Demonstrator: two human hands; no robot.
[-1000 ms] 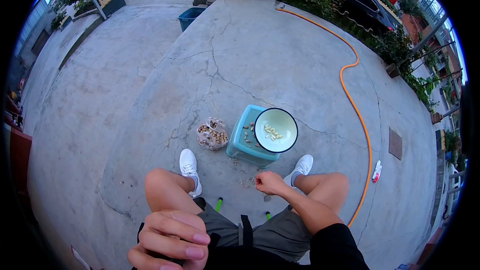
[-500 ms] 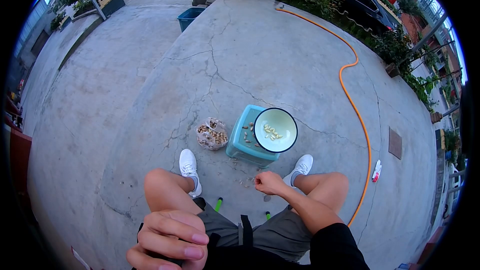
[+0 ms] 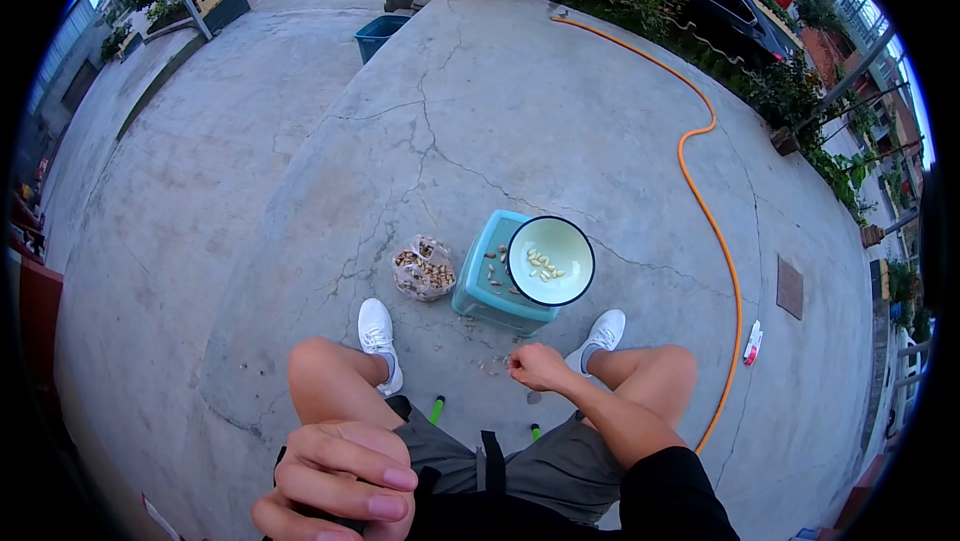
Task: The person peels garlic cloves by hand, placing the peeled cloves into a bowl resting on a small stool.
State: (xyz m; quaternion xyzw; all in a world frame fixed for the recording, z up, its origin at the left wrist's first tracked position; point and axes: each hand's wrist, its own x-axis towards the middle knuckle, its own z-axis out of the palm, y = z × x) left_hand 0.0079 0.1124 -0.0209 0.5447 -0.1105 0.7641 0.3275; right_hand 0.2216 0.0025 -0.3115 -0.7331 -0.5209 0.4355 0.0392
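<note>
My left hand is large at the bottom edge, its fingers curled; what they hold, if anything, is hidden. Beyond my right knee's inner side, my right hand is closed near the right shoe, its fingertips pressed together over something too small to name. A white bowl with a dark rim rests on a light blue stool and holds several pale peeled cloves. Several brown unpeeled cloves lie on the stool left of the bowl. A clear plastic bag of brown cloves stands on the ground beside it.
Bits of peel lie on the concrete between my white shoes. An orange hose curves down the right side, near a red and white packet. A blue bin, plants and parked cars are farther off.
</note>
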